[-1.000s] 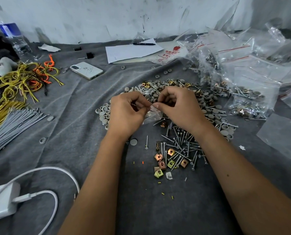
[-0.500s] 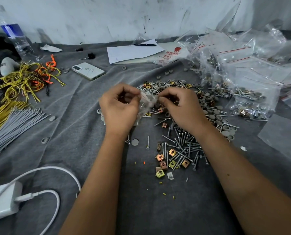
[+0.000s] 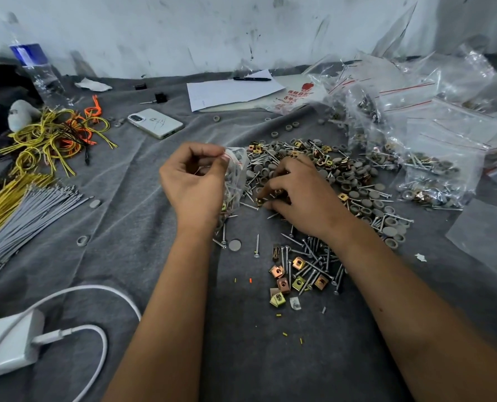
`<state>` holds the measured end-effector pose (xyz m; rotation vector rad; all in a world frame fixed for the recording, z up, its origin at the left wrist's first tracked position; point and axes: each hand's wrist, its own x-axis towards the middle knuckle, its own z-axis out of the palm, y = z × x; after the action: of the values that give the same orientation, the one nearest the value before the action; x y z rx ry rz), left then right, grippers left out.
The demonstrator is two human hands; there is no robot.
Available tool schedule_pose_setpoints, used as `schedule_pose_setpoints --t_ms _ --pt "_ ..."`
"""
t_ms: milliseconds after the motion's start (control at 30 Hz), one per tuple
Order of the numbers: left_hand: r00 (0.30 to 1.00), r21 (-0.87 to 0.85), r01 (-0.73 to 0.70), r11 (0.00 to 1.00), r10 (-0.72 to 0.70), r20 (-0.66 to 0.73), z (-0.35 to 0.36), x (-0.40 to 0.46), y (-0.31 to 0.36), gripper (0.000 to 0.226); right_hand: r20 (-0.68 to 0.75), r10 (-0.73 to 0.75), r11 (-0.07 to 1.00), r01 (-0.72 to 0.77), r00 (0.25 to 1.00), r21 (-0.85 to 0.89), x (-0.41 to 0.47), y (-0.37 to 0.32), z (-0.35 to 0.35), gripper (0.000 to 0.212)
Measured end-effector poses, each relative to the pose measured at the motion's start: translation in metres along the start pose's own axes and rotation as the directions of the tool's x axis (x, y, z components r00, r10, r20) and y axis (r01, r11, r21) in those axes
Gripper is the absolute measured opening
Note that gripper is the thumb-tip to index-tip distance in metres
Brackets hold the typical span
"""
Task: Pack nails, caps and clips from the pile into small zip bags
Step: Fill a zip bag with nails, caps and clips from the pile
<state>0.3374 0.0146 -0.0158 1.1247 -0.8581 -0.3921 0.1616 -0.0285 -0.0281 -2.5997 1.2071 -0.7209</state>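
— So, where is the small zip bag [image 3: 235, 181] right now?

— Up off the grey cloth [image 3: 131, 221], at the left edge of the pile [image 3: 314, 175]. The left hand [image 3: 195, 184] pinches its red-striped mouth between thumb and fingertips, and the bag hangs down beside the palm with nails and a grey cap showing through the plastic.

— And the other hand?

— The right hand [image 3: 302, 198] lies on the pile itself, fingers curled down among the parts, fingertips at a brass clip [image 3: 260, 201] on the pile's near-left side. Whether it actually grips that clip or only touches it, I cannot tell.

— What makes up the pile?

— Grey caps [image 3: 366, 203], nails and brass clips mixed together. Nearer the person than the pile sits a smaller cluster of screws [image 3: 314, 262] with a few square clips [image 3: 298, 264] around it, and one loose cap [image 3: 234, 245] lies just left of that cluster.

— Anything to the right of the pile?

— Filled bags [image 3: 432, 175], clear with red strips, heaped up toward the wall.

— And left of it?

— A white phone [image 3: 155, 123] face down, a tangle of yellow and orange wires [image 3: 53, 137], a bundle of grey ties [image 3: 24, 216], and a water bottle [image 3: 35, 74] farther back. A white charger [image 3: 6, 343] with its cable lies well to the near left. Beyond the pile, a sheet of paper [image 3: 229, 92] carries a black pen [image 3: 252, 79].
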Motion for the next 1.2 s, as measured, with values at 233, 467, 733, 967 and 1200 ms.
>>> schedule_pose_setpoints --t_ms 233,467,733,967,1200 --pt "1.0 0.003 0.002 1.0 -0.002 0.005 -0.001 0.001 -0.001 0.032 0.05 0.024 0.998 -0.021 0.998 -0.062 0.0 0.001 0.001 0.043" --pt "1.0 0.036 -0.008 0.999 0.007 0.027 -0.003 0.001 -0.005 0.027 0.061 -0.028 0.999 0.029 0.998 -0.015 -0.001 -0.003 0.003 0.02" --pt "0.996 0.088 -0.013 0.996 0.005 0.083 -0.002 0.0 -0.005 0.032 0.038 -0.084 0.993 0.087 0.996 -0.074 -0.001 -0.006 0.004 0.018" --pt "0.98 0.183 -0.085 0.98 0.048 0.195 -0.001 -0.003 -0.005 0.033 -0.26 0.124 0.945 -0.034 0.958 0.324 0.0 -0.002 -0.003 0.011" --pt "0.877 0.356 -0.328 0.875 0.141 0.459 0.006 -0.013 -0.009 0.022 -0.27 0.143 0.898 -0.01 0.952 0.44 -0.002 -0.001 -0.008 0.012"
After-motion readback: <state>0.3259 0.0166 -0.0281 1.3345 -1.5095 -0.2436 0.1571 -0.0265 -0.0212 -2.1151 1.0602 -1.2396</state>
